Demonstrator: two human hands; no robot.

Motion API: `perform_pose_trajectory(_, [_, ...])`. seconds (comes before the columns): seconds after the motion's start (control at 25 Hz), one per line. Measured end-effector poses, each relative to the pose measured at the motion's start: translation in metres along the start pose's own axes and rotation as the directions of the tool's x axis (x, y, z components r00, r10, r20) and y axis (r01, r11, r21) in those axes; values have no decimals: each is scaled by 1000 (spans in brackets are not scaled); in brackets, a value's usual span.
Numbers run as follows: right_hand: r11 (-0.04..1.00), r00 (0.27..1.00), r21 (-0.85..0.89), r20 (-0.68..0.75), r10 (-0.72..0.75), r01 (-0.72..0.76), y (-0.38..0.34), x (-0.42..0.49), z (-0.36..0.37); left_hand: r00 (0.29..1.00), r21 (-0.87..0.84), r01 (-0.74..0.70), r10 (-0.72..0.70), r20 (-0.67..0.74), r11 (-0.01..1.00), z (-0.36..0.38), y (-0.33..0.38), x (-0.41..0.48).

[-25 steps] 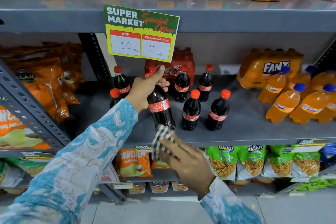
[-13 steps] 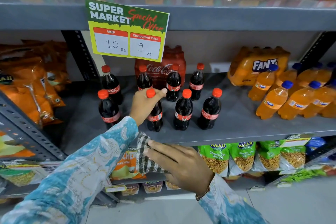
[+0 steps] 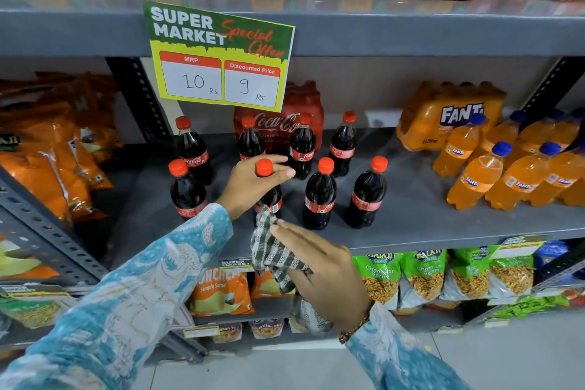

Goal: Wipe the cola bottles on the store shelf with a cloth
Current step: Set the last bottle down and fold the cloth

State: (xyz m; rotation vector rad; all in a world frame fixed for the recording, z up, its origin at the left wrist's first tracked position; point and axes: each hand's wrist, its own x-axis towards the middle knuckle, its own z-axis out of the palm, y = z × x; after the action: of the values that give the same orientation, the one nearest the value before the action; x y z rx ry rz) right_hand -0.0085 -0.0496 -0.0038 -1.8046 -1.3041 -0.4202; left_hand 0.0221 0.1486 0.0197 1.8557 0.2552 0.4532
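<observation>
Several small cola bottles with red caps stand on the grey middle shelf (image 3: 411, 215). My left hand (image 3: 250, 184) grips the neck of one front-row cola bottle (image 3: 272, 196), which stands upright on the shelf. My right hand (image 3: 326, 272) holds a black-and-white checked cloth (image 3: 272, 253) just below and in front of that bottle, its top corner touching the bottle's base. Two more front bottles (image 3: 319, 196) stand to the right, one (image 3: 186, 190) to the left, and others behind.
A shrink-wrapped cola pack (image 3: 285, 123) sits at the back. Orange soda bottles (image 3: 474, 180) fill the shelf's right side, snack bags (image 3: 47, 149) the left. A price sign (image 3: 218, 57) hangs from the upper shelf with juice cartons. Green snack bags (image 3: 424, 275) lie below.
My left hand has set the lifted cola bottle back down upright in the front row and still holds its neck. My right hand with the cloth stays below the shelf edge.
</observation>
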Motion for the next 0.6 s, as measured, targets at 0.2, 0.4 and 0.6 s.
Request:
perform_pose_trajectory(0.2, [899,933,252,51,358,-358,-8,12,-5,999,24,45,-44,-10,999,-10,9,-7])
perform_pose_trajectory(0.4, [773,857,373,172,487,-514,-7,32,-24,893,337,-296,384,-234,894,-20,75,-55])
perform_pose_trajectory(0.6, [780,882,420,126,455,-463,-7,43,-49,862,354,-272,63,503,895,-22,127,-64])
